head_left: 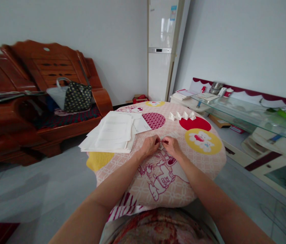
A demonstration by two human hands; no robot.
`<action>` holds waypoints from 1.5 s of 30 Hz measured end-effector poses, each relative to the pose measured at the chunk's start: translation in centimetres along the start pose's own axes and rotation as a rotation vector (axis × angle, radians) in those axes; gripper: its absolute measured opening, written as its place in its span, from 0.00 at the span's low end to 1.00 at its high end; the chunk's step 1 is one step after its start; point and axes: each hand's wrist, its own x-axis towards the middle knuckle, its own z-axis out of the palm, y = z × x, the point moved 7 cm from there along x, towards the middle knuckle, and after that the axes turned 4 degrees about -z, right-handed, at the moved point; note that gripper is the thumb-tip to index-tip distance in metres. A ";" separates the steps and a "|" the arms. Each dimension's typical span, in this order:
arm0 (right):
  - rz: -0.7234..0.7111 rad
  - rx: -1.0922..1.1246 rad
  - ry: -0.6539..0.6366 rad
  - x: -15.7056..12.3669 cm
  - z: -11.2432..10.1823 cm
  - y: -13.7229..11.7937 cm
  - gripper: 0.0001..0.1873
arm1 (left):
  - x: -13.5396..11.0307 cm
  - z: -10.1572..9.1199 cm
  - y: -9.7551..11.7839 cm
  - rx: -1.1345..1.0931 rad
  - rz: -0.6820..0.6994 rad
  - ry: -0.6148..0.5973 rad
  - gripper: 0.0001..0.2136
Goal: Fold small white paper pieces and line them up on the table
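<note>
My left hand [151, 145] and my right hand [171, 145] meet over the middle of the round table. Their fingertips pinch a small folded piece of white paper [161, 146] from both sides. Most of that paper is hidden by the fingers. Beyond my right hand, several small folded paper shapes [178, 116] stand in a row on the tablecloth [168, 195]. To the left of my left hand lies a loose stack of white paper sheets [114, 130], some with faint print.
A wooden sofa [53, 64] with a black patterned bag [78, 96] stands at the left. At the back is a tall white air conditioner [160, 74]. On the right, a glass-topped cabinet [249, 118] holds metal bowls [216, 87] and a pile of papers [182, 95].
</note>
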 end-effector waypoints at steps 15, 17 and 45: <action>-0.004 0.075 -0.032 0.0 0.4 0.3 0.06 | 0.5 -1.3 -1.2 -0.120 -0.080 0.018 0.06; -0.019 0.022 -0.052 0.1 0.7 0.0 0.05 | 0.5 -1.4 -1.3 -0.120 -0.080 0.027 0.06; -0.035 -0.049 -0.122 0.4 1.9 -0.7 0.04 | 0.7 -1.2 -1.8 -0.216 -0.132 -0.004 0.03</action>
